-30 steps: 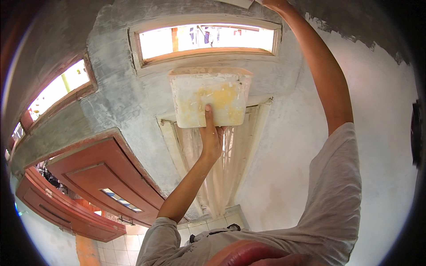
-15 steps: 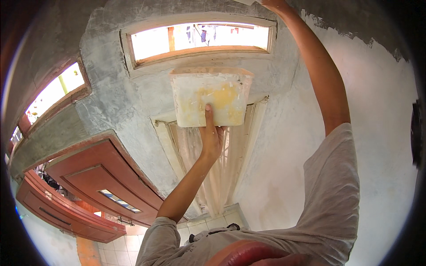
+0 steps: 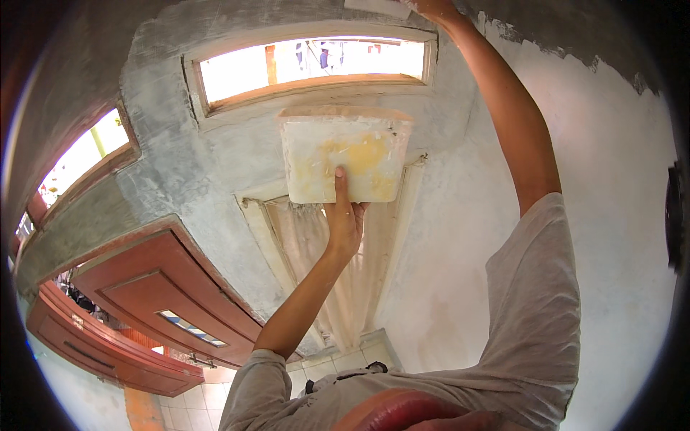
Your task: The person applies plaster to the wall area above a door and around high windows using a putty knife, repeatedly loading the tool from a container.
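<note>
My left hand (image 3: 346, 219) supports a whitish plastic tub (image 3: 338, 161) from below, its thumb pressed up against the near side. Yellowish stains and smears of white paste mark the tub, and its contents are hidden. Raised high at the upper edge, my right hand (image 3: 433, 10) is closed on a flat pale scraper (image 3: 375, 7), partly cut off by the frame. The scraper is against or close to the grey wall (image 3: 287, 13) above the window; contact cannot be made out.
A long wood-framed window (image 3: 316, 65) lies behind the tub, with a curtained opening (image 3: 352, 287) below. Reddish-brown door panels (image 3: 172, 294) stand at left, under a smaller window (image 3: 86, 154). White coating meets bare grey along a ragged edge (image 3: 553, 50) at upper right.
My right hand has shifted slightly left and down, and more of the scraper shows. The tub stays in my left hand, while the window and wall sit a little further left in view.
</note>
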`<state>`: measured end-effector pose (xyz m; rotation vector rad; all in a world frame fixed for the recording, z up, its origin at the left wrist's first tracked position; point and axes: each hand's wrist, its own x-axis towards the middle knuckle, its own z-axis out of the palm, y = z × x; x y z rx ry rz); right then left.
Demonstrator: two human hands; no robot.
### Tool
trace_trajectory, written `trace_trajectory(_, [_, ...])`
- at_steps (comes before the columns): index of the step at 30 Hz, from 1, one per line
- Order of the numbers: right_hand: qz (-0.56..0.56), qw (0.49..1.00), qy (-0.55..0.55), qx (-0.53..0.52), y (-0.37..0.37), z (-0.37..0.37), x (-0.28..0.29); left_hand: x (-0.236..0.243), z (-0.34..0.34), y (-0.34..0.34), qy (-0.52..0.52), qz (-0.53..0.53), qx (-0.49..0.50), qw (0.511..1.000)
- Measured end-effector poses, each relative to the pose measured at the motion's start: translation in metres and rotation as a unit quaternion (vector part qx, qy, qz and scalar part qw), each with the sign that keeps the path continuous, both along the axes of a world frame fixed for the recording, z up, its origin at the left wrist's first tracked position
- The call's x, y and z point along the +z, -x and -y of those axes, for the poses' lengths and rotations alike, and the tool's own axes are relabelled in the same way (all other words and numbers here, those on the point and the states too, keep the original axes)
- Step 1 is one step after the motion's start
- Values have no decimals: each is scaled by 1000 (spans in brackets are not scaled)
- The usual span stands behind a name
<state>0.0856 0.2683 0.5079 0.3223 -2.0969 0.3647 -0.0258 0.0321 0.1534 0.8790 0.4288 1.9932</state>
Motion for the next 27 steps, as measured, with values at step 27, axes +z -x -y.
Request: trace_trajectory(27, [11,998,61,-21,-60,-6,-21,-5,-7,-17,4,-1,-10,1000])
